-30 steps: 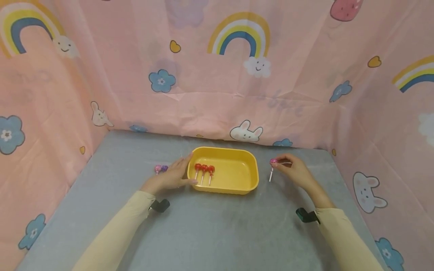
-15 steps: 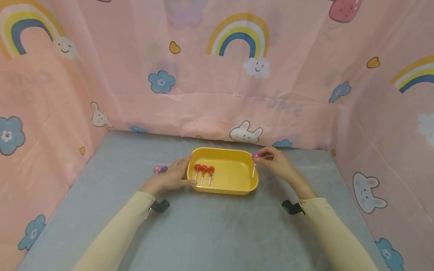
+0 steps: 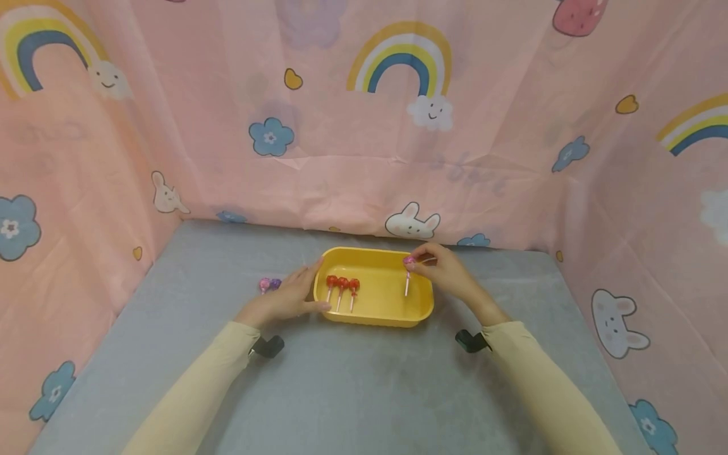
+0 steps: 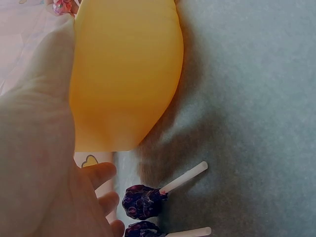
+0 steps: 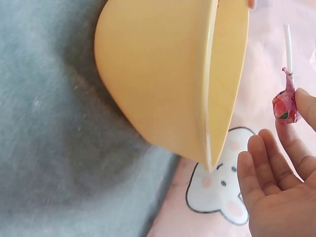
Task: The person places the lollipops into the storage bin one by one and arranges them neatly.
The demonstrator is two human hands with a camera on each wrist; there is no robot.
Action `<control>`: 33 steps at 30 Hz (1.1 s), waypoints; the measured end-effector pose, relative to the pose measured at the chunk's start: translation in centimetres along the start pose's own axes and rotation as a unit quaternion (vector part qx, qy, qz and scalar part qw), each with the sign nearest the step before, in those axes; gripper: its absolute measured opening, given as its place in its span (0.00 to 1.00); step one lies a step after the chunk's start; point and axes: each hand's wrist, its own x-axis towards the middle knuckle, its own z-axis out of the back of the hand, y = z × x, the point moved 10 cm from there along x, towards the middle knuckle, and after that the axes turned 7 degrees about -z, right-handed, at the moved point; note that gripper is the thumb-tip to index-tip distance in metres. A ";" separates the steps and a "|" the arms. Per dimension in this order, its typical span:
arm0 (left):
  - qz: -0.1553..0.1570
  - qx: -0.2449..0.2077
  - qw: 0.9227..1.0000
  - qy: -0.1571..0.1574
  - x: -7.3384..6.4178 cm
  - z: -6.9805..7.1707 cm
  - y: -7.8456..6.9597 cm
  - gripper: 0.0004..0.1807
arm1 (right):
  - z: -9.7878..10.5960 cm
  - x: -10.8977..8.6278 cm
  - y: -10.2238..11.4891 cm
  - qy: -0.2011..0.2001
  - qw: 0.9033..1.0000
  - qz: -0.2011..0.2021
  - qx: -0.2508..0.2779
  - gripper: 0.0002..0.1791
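Note:
My right hand (image 3: 446, 272) pinches a pink-wrapped lollipop (image 3: 409, 260) by its round head, over the right part of a yellow plastic bin (image 3: 373, 321). Its white stick slants down in the head view. A second white stick shows beside the same fingers. In the right wrist view the lollipop (image 5: 286, 106) sits between thumb and forefinger, the other fingers spread. My left hand (image 3: 290, 294) rests against the bin's left end, thumb by the near rim and fingers toward the far side. Three red lollipops (image 3: 342, 283) lie side by side inside the bin's left part.
Left of the bin, beside my left hand, a pink lollipop (image 3: 265, 284) and a purple lollipop (image 3: 276, 283) lie on the grey tabletop (image 3: 364, 392). The left wrist view shows dark-wrapped lollipops (image 4: 144, 201) with white sticks. A pink printed curtain (image 3: 352, 183) surrounds the table.
My right hand has moved left with the pink lollipop, from the tabletop right of the bin to over its right part. My left hand and the bin have stayed put.

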 end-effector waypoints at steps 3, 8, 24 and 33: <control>0.002 -0.002 1.000 -0.001 0.0 0.2 -0.2 0.60 | -0.3 0.3 0.4 0.003 1.000 0.006 0.009 0.16; 0.000 -0.003 1.000 -0.001 -0.1 0.2 -0.4 0.60 | -1.0 0.8 1.2 0.009 1.000 0.012 0.012 0.16; 0.005 -0.001 1.000 0.002 -0.2 0.2 -0.1 0.60 | -4.1 2.3 1.9 0.027 1.000 0.005 0.009 0.14; 0.005 -0.003 1.000 0.003 0.0 0.2 -0.2 0.60 | -5.8 2.9 1.8 0.029 0.999 -0.002 0.017 0.13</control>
